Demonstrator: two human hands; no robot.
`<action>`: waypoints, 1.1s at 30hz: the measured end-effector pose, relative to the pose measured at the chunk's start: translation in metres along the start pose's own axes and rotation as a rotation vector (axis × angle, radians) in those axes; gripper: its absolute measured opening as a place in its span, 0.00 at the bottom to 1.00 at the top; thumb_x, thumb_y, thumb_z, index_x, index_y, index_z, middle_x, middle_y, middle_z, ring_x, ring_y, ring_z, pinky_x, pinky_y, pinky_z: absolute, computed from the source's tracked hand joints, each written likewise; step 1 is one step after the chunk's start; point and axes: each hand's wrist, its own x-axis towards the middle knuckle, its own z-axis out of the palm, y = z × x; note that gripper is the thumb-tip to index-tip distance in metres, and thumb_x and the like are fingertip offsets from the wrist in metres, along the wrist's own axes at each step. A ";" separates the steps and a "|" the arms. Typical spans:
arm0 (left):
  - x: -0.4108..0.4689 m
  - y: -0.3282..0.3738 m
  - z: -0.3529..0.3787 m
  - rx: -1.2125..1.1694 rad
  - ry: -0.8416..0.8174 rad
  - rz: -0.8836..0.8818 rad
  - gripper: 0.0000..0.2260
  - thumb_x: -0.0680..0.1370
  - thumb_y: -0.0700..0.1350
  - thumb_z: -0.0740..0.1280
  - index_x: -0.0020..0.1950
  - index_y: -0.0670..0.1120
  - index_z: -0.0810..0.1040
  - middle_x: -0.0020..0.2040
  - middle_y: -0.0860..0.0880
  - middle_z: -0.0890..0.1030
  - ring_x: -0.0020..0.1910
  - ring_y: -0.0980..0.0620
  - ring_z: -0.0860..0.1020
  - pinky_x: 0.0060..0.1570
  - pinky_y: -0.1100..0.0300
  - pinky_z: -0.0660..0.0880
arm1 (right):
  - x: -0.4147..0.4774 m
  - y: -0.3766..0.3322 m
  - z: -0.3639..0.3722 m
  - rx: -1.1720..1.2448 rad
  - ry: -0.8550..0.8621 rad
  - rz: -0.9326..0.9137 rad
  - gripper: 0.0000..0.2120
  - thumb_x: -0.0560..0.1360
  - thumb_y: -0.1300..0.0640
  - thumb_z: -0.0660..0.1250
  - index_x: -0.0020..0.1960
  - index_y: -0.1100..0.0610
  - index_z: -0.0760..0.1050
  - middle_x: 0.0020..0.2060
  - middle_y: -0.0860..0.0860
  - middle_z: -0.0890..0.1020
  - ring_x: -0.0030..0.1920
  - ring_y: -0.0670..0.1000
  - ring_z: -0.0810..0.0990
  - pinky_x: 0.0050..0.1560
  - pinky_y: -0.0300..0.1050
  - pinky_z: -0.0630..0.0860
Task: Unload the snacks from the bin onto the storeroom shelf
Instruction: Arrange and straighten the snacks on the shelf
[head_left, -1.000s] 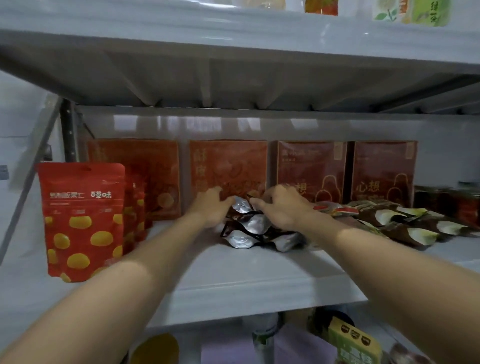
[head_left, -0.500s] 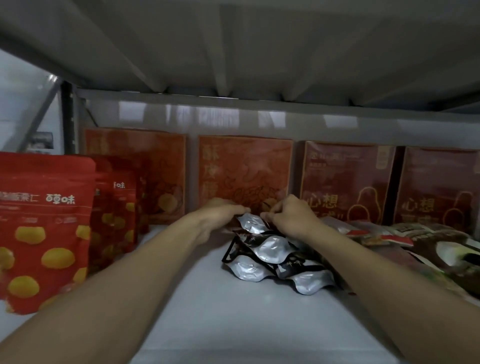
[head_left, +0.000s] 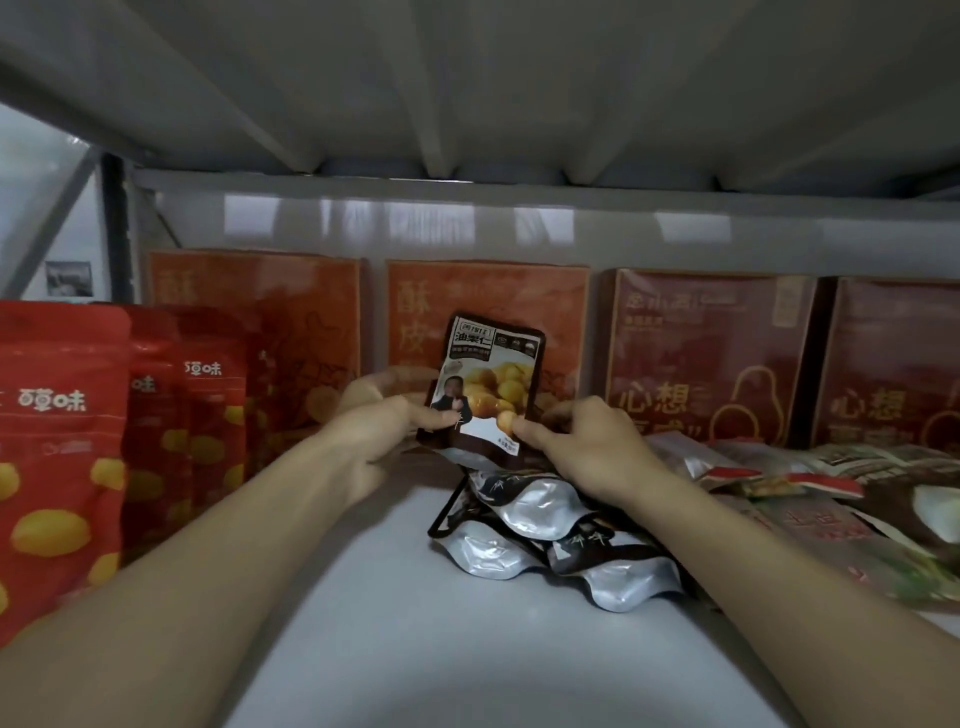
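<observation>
Two forearms reach over the white shelf board (head_left: 363, 613). Nearest, a loose pile of foil pouches (head_left: 540, 540) lies silver backs up. Just behind it, left hand (head_left: 374, 431) and right hand (head_left: 592, 452) each pinch a lower corner of one chestnut pouch (head_left: 488, 379), upright and print outward, probably to stand it label-forward. Orange boxes (head_left: 488, 301) line the back. Bin not in view.

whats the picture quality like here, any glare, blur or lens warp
Head view: dim, flat light under the upper shelf; bright glare patches on the silver pouches and pale reflections along the back wall; wide-angle warp stretches the red bags at the left edge; the held pouch is sharpest, the back boxes soft and murky.
</observation>
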 end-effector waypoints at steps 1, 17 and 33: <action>-0.002 -0.001 0.002 0.001 -0.007 0.028 0.21 0.67 0.26 0.74 0.55 0.45 0.80 0.47 0.43 0.86 0.45 0.43 0.85 0.45 0.50 0.82 | -0.002 -0.001 -0.001 0.029 0.008 -0.015 0.25 0.73 0.31 0.65 0.51 0.53 0.82 0.47 0.49 0.85 0.55 0.53 0.80 0.61 0.54 0.75; -0.015 -0.006 0.020 0.051 0.017 0.276 0.17 0.64 0.30 0.78 0.46 0.45 0.78 0.42 0.46 0.86 0.44 0.47 0.84 0.47 0.56 0.80 | -0.013 -0.013 -0.005 0.805 0.165 -0.130 0.15 0.73 0.64 0.74 0.58 0.57 0.75 0.49 0.52 0.85 0.45 0.45 0.85 0.44 0.35 0.80; -0.015 -0.021 0.010 0.391 -0.152 -0.044 0.30 0.58 0.50 0.82 0.58 0.47 0.77 0.47 0.48 0.84 0.42 0.53 0.80 0.42 0.61 0.75 | -0.013 -0.011 -0.011 0.873 0.294 -0.111 0.11 0.74 0.64 0.73 0.56 0.57 0.77 0.46 0.51 0.86 0.45 0.45 0.85 0.40 0.30 0.77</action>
